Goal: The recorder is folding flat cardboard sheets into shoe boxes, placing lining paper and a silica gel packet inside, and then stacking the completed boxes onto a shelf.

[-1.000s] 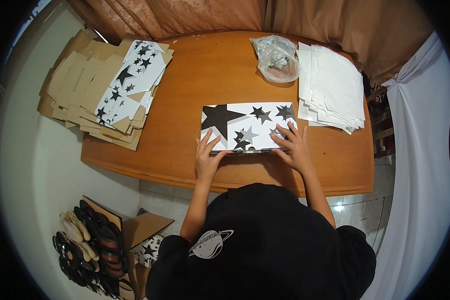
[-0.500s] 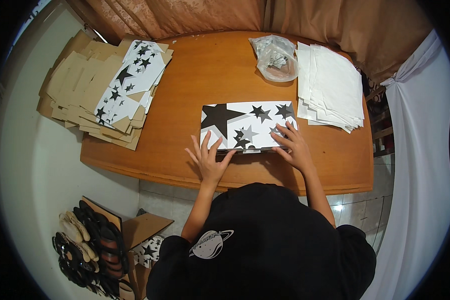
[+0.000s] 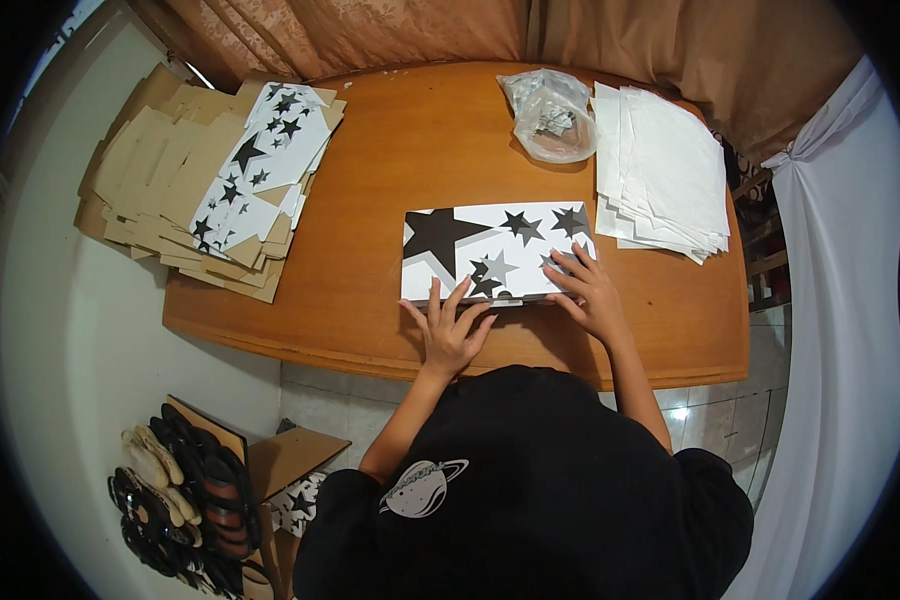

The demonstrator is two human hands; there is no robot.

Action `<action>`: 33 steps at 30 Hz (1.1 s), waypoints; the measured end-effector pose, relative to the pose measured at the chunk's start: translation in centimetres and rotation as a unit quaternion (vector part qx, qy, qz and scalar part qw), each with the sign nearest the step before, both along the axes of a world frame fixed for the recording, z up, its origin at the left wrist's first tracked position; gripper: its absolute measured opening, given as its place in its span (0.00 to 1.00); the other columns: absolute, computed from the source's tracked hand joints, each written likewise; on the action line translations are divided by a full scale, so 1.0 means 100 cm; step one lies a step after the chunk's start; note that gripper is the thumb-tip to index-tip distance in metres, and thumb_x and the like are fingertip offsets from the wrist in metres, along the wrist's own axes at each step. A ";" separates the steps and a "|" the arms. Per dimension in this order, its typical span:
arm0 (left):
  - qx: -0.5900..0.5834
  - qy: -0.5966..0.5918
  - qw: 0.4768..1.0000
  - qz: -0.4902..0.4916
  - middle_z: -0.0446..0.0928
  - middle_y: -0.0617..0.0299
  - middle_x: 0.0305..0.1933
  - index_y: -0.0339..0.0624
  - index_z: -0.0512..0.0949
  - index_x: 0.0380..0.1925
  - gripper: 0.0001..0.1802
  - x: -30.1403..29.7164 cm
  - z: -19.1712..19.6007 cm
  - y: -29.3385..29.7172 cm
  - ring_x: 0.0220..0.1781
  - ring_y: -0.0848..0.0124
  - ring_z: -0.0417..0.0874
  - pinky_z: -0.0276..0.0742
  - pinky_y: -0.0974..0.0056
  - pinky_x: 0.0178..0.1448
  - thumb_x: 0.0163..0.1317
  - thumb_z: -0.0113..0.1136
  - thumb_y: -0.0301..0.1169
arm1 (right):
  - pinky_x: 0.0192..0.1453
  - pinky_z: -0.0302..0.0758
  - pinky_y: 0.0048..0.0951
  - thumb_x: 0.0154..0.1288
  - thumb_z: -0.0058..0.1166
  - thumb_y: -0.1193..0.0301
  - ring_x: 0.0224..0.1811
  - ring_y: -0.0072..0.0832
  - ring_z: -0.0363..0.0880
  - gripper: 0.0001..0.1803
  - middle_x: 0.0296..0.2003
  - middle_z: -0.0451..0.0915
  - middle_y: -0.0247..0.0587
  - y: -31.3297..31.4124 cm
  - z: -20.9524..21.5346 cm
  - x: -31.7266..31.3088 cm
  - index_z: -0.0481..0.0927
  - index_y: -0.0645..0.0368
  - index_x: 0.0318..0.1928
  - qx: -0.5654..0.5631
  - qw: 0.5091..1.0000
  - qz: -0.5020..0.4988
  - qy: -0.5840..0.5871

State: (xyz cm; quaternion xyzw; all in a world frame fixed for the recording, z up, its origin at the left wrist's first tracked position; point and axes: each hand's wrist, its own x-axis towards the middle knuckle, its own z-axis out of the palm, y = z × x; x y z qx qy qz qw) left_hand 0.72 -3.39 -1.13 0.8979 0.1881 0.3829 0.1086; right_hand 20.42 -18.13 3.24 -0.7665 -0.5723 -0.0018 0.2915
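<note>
A closed white shoebox [image 3: 460, 270] printed with black and grey stars lies in front of me near the table's front edge. My left hand [image 3: 450, 335] rests at its near long side, fingers spread, with fingertips over the lid's edge. On the near right corner lies my right hand [image 3: 592, 297], its fingers stretched across the lid and the thumb by the near side. Neither hand is wrapped round the box. What is inside the box is hidden.
Flattened cardboard boxes [image 3: 160, 165] are stacked at the table's far left, one showing its star print. A clear plastic bag [image 3: 553, 140] and a pile of white paper sheets [image 3: 670, 165] lie at the far right. Sandals [image 3: 185, 490] are heaped below on the left.
My left hand has shifted right along the box's near side, toward the middle. The box and my right hand have stayed almost where they were.
</note>
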 end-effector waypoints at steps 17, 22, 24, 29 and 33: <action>-0.041 -0.001 0.999 -0.024 0.67 0.66 0.58 0.54 0.79 0.32 0.10 0.000 0.000 -0.006 0.69 0.54 0.51 0.17 0.31 0.62 0.49 0.63 0.39 | 0.62 0.58 0.48 0.50 0.61 0.62 0.59 0.36 0.65 0.21 0.54 0.73 0.26 0.001 -0.002 -0.002 0.78 0.43 0.48 0.033 0.999 -0.013 -0.033; -0.041 0.000 0.999 -0.011 0.68 0.66 0.57 0.54 0.79 0.31 0.08 0.000 0.000 -0.006 0.69 0.56 0.52 0.19 0.31 0.63 0.50 0.62 0.38 | 0.62 0.58 0.48 0.48 0.62 0.63 0.58 0.36 0.66 0.21 0.52 0.74 0.26 0.002 -0.002 -0.003 0.79 0.44 0.47 0.045 0.998 -0.014 -0.040; -0.036 0.004 0.999 -0.008 0.68 0.66 0.57 0.53 0.79 0.31 0.08 -0.001 -0.003 -0.004 0.69 0.57 0.52 0.19 0.31 0.63 0.50 0.62 0.37 | 0.62 0.59 0.48 0.48 0.62 0.63 0.58 0.36 0.67 0.21 0.52 0.75 0.26 0.002 -0.002 -0.004 0.79 0.45 0.47 0.048 0.998 -0.018 -0.042; -0.037 -0.007 0.999 -0.005 0.68 0.67 0.57 0.53 0.78 0.30 0.06 0.000 -0.008 -0.004 0.68 0.57 0.54 0.19 0.31 0.63 0.51 0.61 0.36 | 0.61 0.60 0.48 0.47 0.63 0.64 0.56 0.36 0.68 0.21 0.50 0.76 0.26 0.003 -0.003 -0.004 0.79 0.46 0.45 0.070 0.996 -0.015 -0.059; -0.071 -0.007 0.997 -0.013 0.69 0.64 0.57 0.52 0.80 0.32 0.09 0.000 -0.004 -0.008 0.68 0.54 0.54 0.21 0.34 0.64 0.48 0.63 0.31 | 0.60 0.61 0.48 0.47 0.63 0.65 0.56 0.36 0.69 0.20 0.49 0.76 0.26 0.004 -0.002 -0.003 0.80 0.46 0.45 0.074 0.995 -0.017 -0.060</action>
